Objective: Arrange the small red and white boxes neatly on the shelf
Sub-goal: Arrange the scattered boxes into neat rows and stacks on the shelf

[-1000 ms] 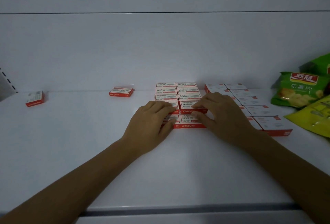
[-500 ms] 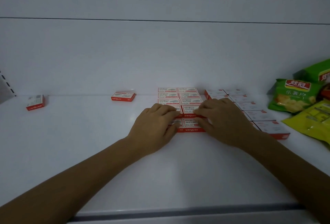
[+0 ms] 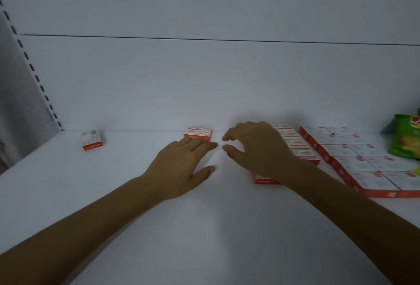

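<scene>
A grey metal upright [image 3: 34, 75] with a row of dark slots runs down the far left, meeting the smooth, matt white shelf [image 3: 204, 228]. Near that back corner lies a lone box [image 3: 92, 140], a small flat cardboard rectangle with a white printed top and a red front edge, turned slightly askew. Further right, against the plain white back panel [image 3: 204, 80], sits a second loose box [image 3: 198, 133] of the same kind, squarer to the panel.

The left hand [image 3: 181, 166] is palm down over the shelf, with fingers straight and close together and the thumb spread to the side. Its fingertips are just in front of the second loose box, but whether they touch it cannot be told. The right hand [image 3: 256, 150] hovers beside it, fingers loosely curled, thumb and forefinger parted, holding nothing. It covers the left part of a packed block of boxes [image 3: 300, 146], laid flat edge to edge in rows running back to the panel.

Just right of that stands a second block [image 3: 363, 164] — whiter tops, red sides, tight grid. At the right edge is a glossy, crinkled green snack bag [image 3: 406, 139].
</scene>
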### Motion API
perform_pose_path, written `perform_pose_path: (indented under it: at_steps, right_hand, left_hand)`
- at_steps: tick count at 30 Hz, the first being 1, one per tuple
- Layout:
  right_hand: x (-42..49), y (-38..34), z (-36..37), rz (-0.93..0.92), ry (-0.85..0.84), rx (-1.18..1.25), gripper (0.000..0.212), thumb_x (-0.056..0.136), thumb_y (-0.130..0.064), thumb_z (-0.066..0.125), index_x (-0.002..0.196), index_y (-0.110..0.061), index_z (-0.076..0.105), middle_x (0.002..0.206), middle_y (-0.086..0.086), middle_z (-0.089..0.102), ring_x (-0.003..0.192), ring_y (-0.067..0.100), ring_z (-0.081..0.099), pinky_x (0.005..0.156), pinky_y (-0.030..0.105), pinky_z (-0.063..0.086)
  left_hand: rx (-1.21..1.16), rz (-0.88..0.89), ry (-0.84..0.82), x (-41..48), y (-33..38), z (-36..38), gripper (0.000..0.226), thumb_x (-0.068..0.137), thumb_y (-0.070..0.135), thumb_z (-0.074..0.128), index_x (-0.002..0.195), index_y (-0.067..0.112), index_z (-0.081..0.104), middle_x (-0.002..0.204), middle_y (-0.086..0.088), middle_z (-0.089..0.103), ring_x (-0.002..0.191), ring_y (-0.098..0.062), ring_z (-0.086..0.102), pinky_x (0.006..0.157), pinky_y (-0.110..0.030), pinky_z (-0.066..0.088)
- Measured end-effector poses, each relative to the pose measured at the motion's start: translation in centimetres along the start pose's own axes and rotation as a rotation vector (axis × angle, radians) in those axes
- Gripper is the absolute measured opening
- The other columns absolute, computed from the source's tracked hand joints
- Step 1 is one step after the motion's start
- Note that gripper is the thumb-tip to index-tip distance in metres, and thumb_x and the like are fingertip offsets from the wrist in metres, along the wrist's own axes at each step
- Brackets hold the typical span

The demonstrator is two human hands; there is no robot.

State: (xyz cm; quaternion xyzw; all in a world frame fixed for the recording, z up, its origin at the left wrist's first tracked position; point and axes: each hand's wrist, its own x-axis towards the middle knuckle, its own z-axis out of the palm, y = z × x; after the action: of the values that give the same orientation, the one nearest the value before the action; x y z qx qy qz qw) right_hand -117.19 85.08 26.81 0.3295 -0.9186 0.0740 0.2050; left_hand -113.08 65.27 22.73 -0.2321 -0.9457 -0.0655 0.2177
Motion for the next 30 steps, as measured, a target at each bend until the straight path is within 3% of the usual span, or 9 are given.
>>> perform_pose_path:
  at_steps: [4, 8, 11, 15, 18, 22, 27, 30]
  right_hand:
    - [5.1, -2.9, 2.4, 0.013, -0.107, -0.051, 0.043, 0.089, -0.047, 0.046, 0.125, -0.023, 0.05, 0.117, 0.001, 0.059, 0.104, 0.021, 0.056, 0.09, 0.035, 0.042]
    - [9.3, -3.5, 6.1, 0.202, -0.24, -0.058, 0.051, 0.085, -0.046, 0.052, 0.126, -0.017, 0.044, 0.124, 0.008, 0.052, 0.112, 0.027, 0.05, 0.091, 0.039, 0.04]
    - [10.5, -4.2, 8.1, 0.323, -0.23, 0.04, 0.051, 0.083, -0.042, 0.056, 0.124, -0.013, 0.045, 0.123, 0.011, 0.049, 0.114, 0.029, 0.045, 0.09, 0.039, 0.041]
    - [11.0, -6.2, 8.8, 0.339, -0.283, 0.082, 0.052, 0.081, -0.041, 0.06, 0.122, -0.01, 0.051, 0.12, 0.012, 0.05, 0.109, 0.028, 0.05, 0.09, 0.039, 0.045]
    - [10.8, -7.7, 8.6, 0.295, -0.303, 0.164, 0.039, 0.078, -0.038, 0.063, 0.103, -0.008, 0.065, 0.105, 0.011, 0.06, 0.09, 0.025, 0.059, 0.08, 0.039, 0.051]
    - [10.1, -9.9, 8.0, 0.251, -0.245, 0.282, 0.037, 0.073, -0.037, 0.071, 0.102, -0.021, 0.055, 0.101, 0.002, 0.059, 0.086, 0.016, 0.056, 0.076, 0.036, 0.05]
    - [9.1, -13.4, 6.9, 0.144, 0.003, 0.248, 0.041, 0.072, -0.035, 0.071, 0.107, -0.027, 0.051, 0.102, -0.005, 0.061, 0.089, 0.013, 0.056, 0.074, 0.035, 0.052]
    - [8.7, -15.1, 6.3, 0.014, 0.157, 0.143, 0.043, 0.071, -0.033, 0.071, 0.11, -0.021, 0.055, 0.1, -0.002, 0.06, 0.085, 0.015, 0.054, 0.068, 0.032, 0.052]
  left_hand:
    - [-0.028, -0.079, -0.015, -2.5, -4.2, -1.3, 0.055, 0.089, 0.057, 0.038, 0.132, 0.025, 0.047, 0.131, 0.006, 0.055, 0.115, -0.016, 0.054, 0.084, -0.03, 0.048]
    - [-0.053, -0.091, 0.011, -4.9, -7.4, -1.3, 0.055, 0.088, 0.052, 0.043, 0.137, 0.026, 0.04, 0.132, 0.006, 0.052, 0.118, -0.015, 0.049, 0.088, -0.027, 0.042]
    - [-0.183, -0.177, 0.021, -5.5, -7.7, -1.2, 0.055, 0.089, 0.044, 0.053, 0.139, 0.026, 0.038, 0.134, 0.006, 0.05, 0.122, -0.014, 0.044, 0.092, -0.024, 0.037]
    - [-0.113, -0.027, 0.017, -5.1, -7.8, -1.0, 0.054, 0.087, 0.045, 0.044, 0.136, 0.022, 0.042, 0.131, 0.0, 0.053, 0.115, -0.022, 0.051, 0.087, -0.034, 0.047]
    - [-0.054, 0.055, 0.026, -5.4, -9.6, -1.4, 0.052, 0.086, 0.045, 0.044, 0.132, 0.021, 0.045, 0.131, 0.0, 0.053, 0.115, -0.021, 0.051, 0.087, -0.035, 0.048]
    - [-0.058, 0.007, 0.085, -5.9, -12.8, -2.9, 0.052, 0.086, 0.043, 0.053, 0.131, 0.019, 0.047, 0.13, 0.0, 0.055, 0.116, -0.02, 0.05, 0.088, -0.034, 0.046]
    - [-0.169, -0.168, 0.056, -6.9, -15.7, -4.1, 0.061, 0.085, 0.043, 0.06, 0.139, 0.026, 0.037, 0.138, 0.005, 0.047, 0.123, -0.013, 0.043, 0.093, -0.03, 0.041]
    - [-0.471, -0.223, 0.011, -7.1, -16.1, -4.2, 0.057, 0.084, 0.044, 0.06, 0.134, 0.026, 0.041, 0.128, 0.008, 0.056, 0.114, -0.007, 0.053, 0.094, -0.03, 0.047]
